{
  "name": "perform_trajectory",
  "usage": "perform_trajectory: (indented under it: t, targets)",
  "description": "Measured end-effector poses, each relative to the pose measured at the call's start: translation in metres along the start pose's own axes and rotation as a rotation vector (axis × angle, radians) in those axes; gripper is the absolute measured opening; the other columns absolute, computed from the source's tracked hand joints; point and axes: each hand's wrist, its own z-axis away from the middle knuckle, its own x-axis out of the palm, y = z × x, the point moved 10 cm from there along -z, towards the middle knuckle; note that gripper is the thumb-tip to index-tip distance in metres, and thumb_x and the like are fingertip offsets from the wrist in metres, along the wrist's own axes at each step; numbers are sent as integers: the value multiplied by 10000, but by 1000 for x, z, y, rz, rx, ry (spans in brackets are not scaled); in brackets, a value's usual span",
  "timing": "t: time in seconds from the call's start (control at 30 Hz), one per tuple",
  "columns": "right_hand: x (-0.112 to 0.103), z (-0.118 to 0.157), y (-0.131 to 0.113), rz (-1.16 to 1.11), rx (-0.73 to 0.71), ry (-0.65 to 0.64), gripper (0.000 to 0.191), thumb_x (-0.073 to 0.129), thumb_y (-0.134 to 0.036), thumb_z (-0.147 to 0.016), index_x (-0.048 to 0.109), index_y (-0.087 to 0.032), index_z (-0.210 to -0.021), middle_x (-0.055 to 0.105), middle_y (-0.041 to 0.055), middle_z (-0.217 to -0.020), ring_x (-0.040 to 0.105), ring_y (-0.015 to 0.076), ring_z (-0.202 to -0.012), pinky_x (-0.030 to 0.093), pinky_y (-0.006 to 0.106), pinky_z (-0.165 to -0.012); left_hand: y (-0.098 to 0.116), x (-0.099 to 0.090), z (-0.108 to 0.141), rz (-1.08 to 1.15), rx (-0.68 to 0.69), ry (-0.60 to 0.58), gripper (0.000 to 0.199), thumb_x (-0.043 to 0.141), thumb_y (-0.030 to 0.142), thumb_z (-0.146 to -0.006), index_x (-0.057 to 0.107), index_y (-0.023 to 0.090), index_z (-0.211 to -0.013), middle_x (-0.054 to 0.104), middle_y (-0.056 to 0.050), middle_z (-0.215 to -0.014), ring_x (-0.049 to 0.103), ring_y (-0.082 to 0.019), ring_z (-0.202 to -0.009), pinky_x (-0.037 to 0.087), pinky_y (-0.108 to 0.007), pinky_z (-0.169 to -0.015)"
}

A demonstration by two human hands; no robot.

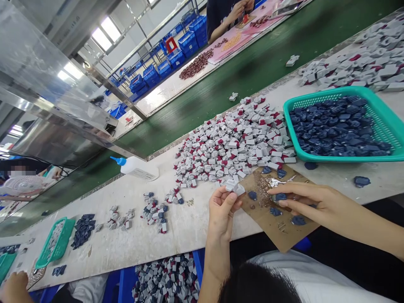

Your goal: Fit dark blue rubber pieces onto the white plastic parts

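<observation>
My left hand (222, 206) pinches a light grey plastic piece (234, 186) between thumb and fingers, just above the table's near edge. My right hand (299, 200) closes thumb and fingers on a small dark blue piece (280, 197), low over a brown cardboard sheet (282, 240). A white smear (274, 182) lies on that sheet beside my right fingertips. Several more dark blue pieces (298, 220) rest on the cardboard. Behind both hands spreads a heap of grey and dark red pieces (233, 143).
A green basket (344, 159) of dark blue pieces stands at right. A white bottle (139, 167) with a blue nozzle lies left of the heap. A green conveyor belt (186, 122) runs behind. Below the table edge is a blue bin (125, 286) of pieces. Other people's hands (236, 10) appear across and at left.
</observation>
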Motion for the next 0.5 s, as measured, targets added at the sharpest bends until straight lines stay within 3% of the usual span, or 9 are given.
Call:
perform_trajectory:
  t: [0.1, 0.2, 0.3, 0.4, 0.5]
  targets:
    - [-2, -2, 6, 145, -89, -42, 479, 489, -571, -920, 690, -212, -1165, 668, 113, -1191, 683, 231, -923, 599, 321, -767, -3, -2, -1, 27, -12, 10, 378, 957, 245, -514, 710, 143, -780, 749, -9, -758, 718, -110, -700, 546, -127, -569]
    - [-8, -1, 1, 296, -187, 23, 438, 433, -504, -953, 684, -222, -1176, 665, 101, -1241, 643, 263, -1084, 542, 374, -916, -3, -3, -1, 38, -10, 18, 365, 957, 236, -509, 708, 145, -759, 749, -11, -759, 727, -118, -723, 540, -122, -579]
    - [-7, 3, 3, 423, -179, 36, 354, 430, -439, -958, 664, -218, -1105, 713, 83, -1026, 670, 240, -905, 514, 367, -801, -3, -5, -1, 19, -3, 44, 376, 961, 247, -494, 706, 145, -751, 754, -18, -773, 740, -139, -768, 534, -120, -581]
    - [-1, 7, 7, 479, -165, 13, 257, 442, -391, -956, 569, -210, -827, 619, 31, -730, 590, 192, -657, 419, 326, -627, -8, -10, 1, -7, -6, 72, 393, 966, 261, -476, 696, 147, -739, 754, -15, -782, 736, -136, -761, 535, -124, -575]
    - [4, 6, 8, 477, -187, 1, 266, 440, -375, -954, 450, -214, -741, 565, 19, -693, 552, 180, -626, 383, 312, -610, -18, -13, 3, -24, -27, 76, 412, 968, 290, -467, 682, 148, -726, 746, -14, -786, 721, -124, -736, 534, -133, -573]
